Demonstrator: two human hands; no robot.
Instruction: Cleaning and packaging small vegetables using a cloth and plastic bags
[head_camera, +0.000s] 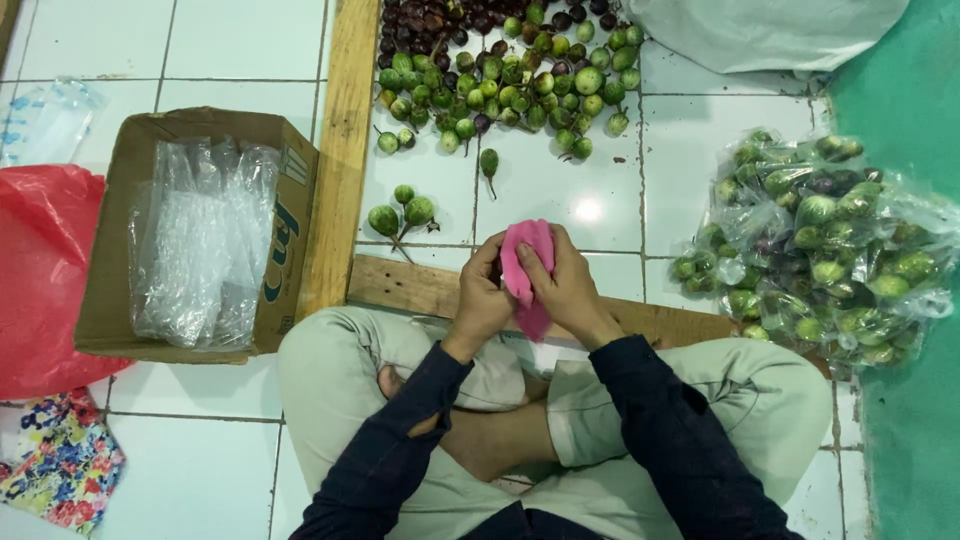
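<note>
Two hands are working over a white tiled floor (590, 190), and going left to right the count begins with one red plastic bag (40, 270) lying at the far left, with one flowered cloth (60, 465) sitting below it. One cardboard box (285, 240) is resting just beside the red bag, holding a bundle of clear plastic bags (200, 240) too crumpled to count. One wooden plank (340, 150) is running upright along the box's right side, and a second plank (420, 288) is lying crosswise in front of the person's crossed legs. Three small green eggplants (400, 213) are sitting loose on the tiles just above that second plank, one more is lying alone a little higher, and a large heap of green and dark purple eggplants (510, 70) is spreading at the top, too many to count. The left hand (480, 295) is closing its grip on the left edge of one pink cloth (527, 272), fingers curled around it. The right hand (565, 290) is gripping the same cloth from the other side, thumb pressing on its front. The cloth is being held between both hands, above the lap. One pile of clear bags filled with eggplants (820, 250) is lying at the far right, the number of bags being unclear.
</note>
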